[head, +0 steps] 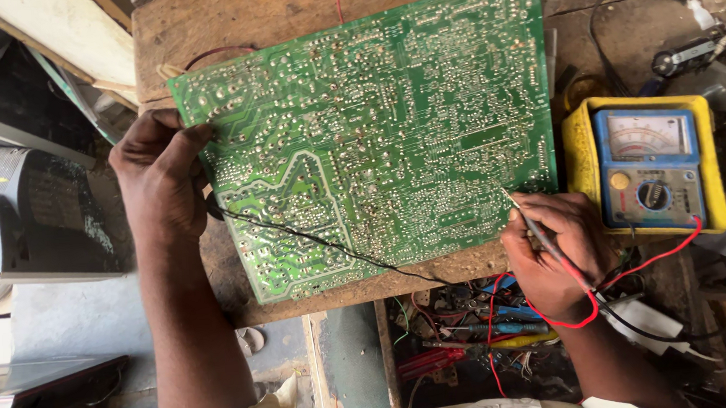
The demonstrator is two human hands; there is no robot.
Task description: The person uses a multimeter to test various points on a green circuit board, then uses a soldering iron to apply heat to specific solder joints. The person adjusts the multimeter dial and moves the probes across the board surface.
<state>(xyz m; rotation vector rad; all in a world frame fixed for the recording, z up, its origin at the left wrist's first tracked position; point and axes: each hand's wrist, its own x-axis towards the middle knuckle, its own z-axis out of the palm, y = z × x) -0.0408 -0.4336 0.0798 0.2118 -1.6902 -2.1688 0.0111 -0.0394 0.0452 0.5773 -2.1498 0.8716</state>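
Circuit board (376,136): lying solder side up on the wooden bench (201,21), filling most of the bench top; this is the landmark for every line below
Left hand (160,183): gripping the board's left edge, fingers curled over it, seemingly pinning the black lead's end there; the tip itself is hidden
Black lead (323,244): running from the board's left edge across its lower half toward the lower right corner
Red probe (528,219): touching its tip to solder points near the board's right edge
Right hand (551,255): sitting just off the board's lower right corner, pinching the red probe like a pen
Multimeter (646,166): resting in its yellow case just right of the board, dial facing up, needle position too small to read
Progress: probing appears to be under way, one spot at the right edge being checked, most of the board not being touched
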